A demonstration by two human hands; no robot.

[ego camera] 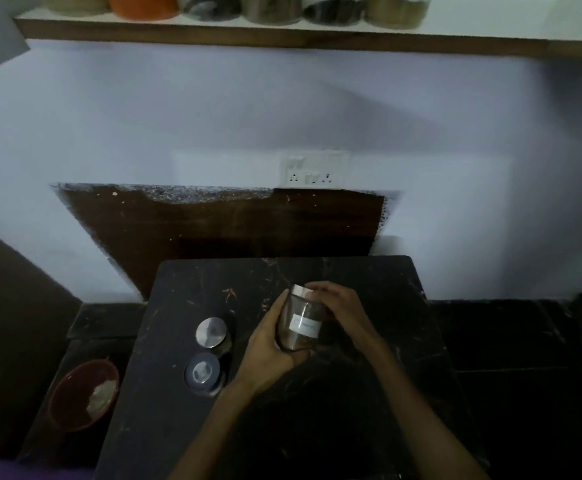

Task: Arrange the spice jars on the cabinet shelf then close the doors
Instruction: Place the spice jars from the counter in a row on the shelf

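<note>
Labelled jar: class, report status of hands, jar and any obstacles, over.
Left hand and right hand both grip the labelled jar, tilted above the counter. Two jars wait left. Shelf path unobstructed.

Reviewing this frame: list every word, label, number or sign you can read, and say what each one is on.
No text here can be read.
White label on the glass jar held in both hands: handwriting is there, but too blurred to read.
Switch and socket plate on the wall: no readable markings.
Two lidded jars on the dark counter and the jars on the shelf: no label shows.
</note>
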